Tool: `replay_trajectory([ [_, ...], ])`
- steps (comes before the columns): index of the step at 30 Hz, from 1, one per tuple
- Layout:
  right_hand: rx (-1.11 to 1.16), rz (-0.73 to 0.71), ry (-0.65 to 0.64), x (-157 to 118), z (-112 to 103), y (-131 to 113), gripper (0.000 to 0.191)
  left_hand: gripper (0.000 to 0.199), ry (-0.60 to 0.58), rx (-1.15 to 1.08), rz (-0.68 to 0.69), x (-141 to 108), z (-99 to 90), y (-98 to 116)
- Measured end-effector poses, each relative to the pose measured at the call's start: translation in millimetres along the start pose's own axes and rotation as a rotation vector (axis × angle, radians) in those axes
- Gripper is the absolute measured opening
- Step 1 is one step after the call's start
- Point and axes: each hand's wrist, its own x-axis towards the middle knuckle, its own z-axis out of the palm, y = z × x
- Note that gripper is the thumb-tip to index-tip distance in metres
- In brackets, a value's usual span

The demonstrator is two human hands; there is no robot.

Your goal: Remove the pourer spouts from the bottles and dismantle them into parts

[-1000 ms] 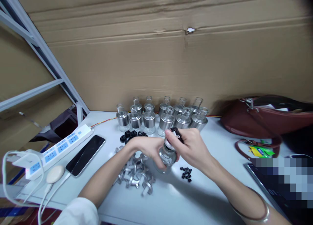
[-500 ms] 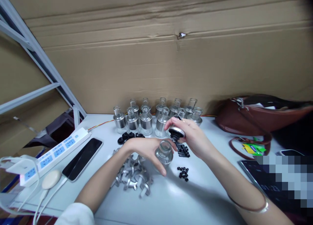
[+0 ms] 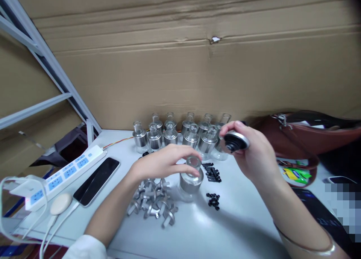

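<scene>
My left hand [image 3: 166,162] has its thumb and fingers around the neck of a glass bottle [image 3: 191,184] with a metal band. The bottle stands upright on the table, its mouth uncovered. Raised at the right, my right hand [image 3: 254,150] grips a round black-and-silver bottle stopper [image 3: 236,141] with its stepped black end facing down and left. Below my left wrist lies a pile of silver metal parts [image 3: 155,202]. Small black rings [image 3: 213,201] and narrow black pieces [image 3: 213,173] are to the right of the bottle.
Several glass bottles [image 3: 170,134] stand in rows along the cardboard wall [image 3: 180,74]. To the left are a power strip [image 3: 67,172], a phone [image 3: 96,182] and white cables. A brown bag [image 3: 318,138] and a dark tablet-like screen [image 3: 316,210] occupy the right side.
My right hand has moved right, carrying the stopper away from the bottle's mouth. My left hand has shifted from the bottle's side up to its neck.
</scene>
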Motion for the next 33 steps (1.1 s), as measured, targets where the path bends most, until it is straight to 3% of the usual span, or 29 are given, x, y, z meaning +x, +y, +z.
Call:
replay_trajectory([
  [3,0.049,-0.056,0.066,0,-4,-4,0.030,0.020,0.239,-0.053,0.045,-9,-9.7,4],
  [9,0.115,-0.165,0.162,0,-9,-13,0.028,0.010,0.935,-0.350,0.303,-26,-36.9,-2],
  [12,0.151,-0.202,0.193,0,-9,-14,0.027,0.012,1.147,-0.382,0.301,-39,-56.6,-17],
  [14,0.187,-0.231,0.214,0,-9,-14,0.026,0.019,1.169,-0.320,0.199,-51,-69.2,-30],
  [18,0.251,-0.239,0.229,0,-8,-13,0.024,0.036,0.941,-0.189,-0.007,-69,-83.2,-55],
  [21,0.264,-0.225,0.244,0,-8,-14,0.024,0.037,0.819,-0.159,-0.126,-69,-83.2,-71],
  [27,0.230,-0.232,0.265,0,-8,-16,0.024,0.033,0.914,-0.064,-0.137,-53,-77.6,-100],
  [33,0.247,-0.217,0.259,0,-6,-12,0.023,0.031,0.899,-0.026,-0.176,-44,-71.4,-121],
])
